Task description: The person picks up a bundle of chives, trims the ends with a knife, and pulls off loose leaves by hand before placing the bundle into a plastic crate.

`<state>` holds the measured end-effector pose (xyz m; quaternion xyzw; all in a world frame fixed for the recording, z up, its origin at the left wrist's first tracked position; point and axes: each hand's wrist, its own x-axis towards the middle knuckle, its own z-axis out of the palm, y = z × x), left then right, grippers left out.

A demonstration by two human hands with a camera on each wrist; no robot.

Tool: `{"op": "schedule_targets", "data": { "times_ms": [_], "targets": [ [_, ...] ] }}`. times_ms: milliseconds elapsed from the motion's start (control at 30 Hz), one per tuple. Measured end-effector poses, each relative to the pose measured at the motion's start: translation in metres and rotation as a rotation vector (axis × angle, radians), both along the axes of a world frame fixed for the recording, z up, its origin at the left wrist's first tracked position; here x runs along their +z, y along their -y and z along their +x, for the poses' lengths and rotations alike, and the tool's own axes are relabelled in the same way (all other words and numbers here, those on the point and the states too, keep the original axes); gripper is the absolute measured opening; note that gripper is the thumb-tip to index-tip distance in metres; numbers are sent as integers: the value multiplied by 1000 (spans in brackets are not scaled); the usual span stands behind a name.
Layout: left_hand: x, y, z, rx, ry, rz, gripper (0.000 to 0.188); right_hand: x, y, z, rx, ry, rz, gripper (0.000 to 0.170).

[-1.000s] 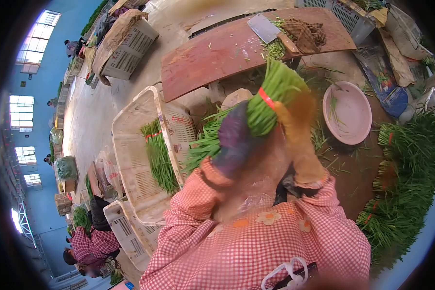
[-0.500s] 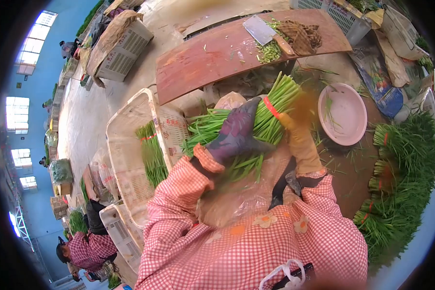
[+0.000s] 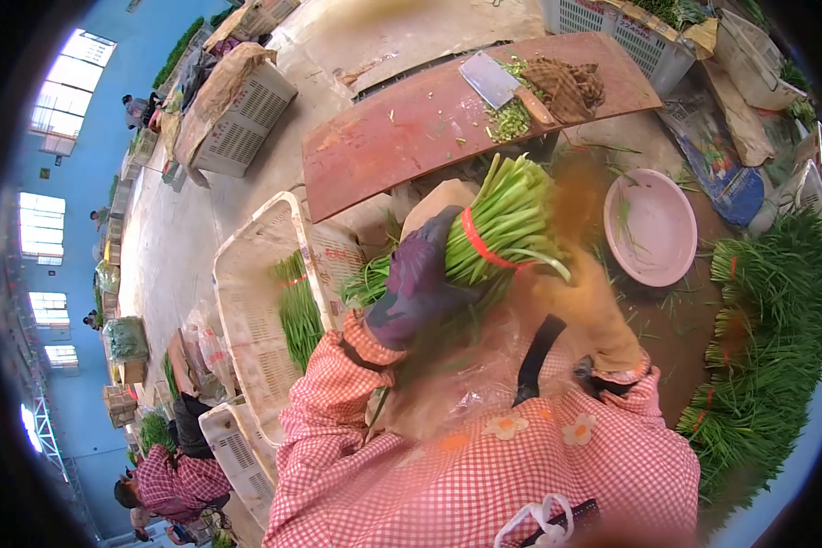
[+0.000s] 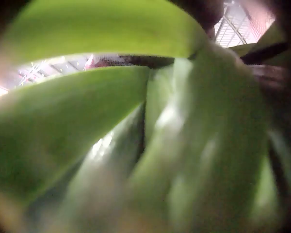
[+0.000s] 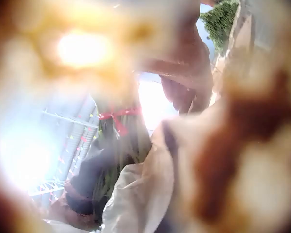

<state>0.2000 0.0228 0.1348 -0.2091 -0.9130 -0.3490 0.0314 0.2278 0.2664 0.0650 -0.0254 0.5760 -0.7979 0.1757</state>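
Fingers of the left hand point(image 3: 420, 281), on the near side of the red counter point(image 3: 384, 137), are wrapped round the green bundle point(image 3: 507, 219), held aloft; the blurred right hand point(image 3: 584, 297) is at its edge, its grasp impossible to make out. Overall it should be light. Leaves point(image 3: 367, 281) probably flop and bruise; pale stalks point(image 3: 521, 187) look stiffer. Best hold: beside the red band point(image 3: 470, 235).

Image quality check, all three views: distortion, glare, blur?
Head: fisheye curve bows the red board, corners black, a brown smear above the blurred right hand. Left wrist: close, out-of-focus green leaves fill most of the frame. Right wrist: glare burns out the upper and lower left, brown blur clouds the right side; the red tie reads clearer.
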Motion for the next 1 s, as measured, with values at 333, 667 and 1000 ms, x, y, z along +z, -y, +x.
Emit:
{"op": "schedule_targets", "data": {
  "times_ms": [333, 667, 1000],
  "targets": [
    [-46, -29, 15, 45, -170, -285, 83, 41, -33, -7, -529, -429, 370, 30],
    [-55, -45, 22, 81, -260, -319, 84, 42, -11, -13, -479, -511, 507, 28],
    [-73, -37, 19, 68, -261, -454, 87, 45, 4, -20, -651, -792, 806, 19]
  ]
}}
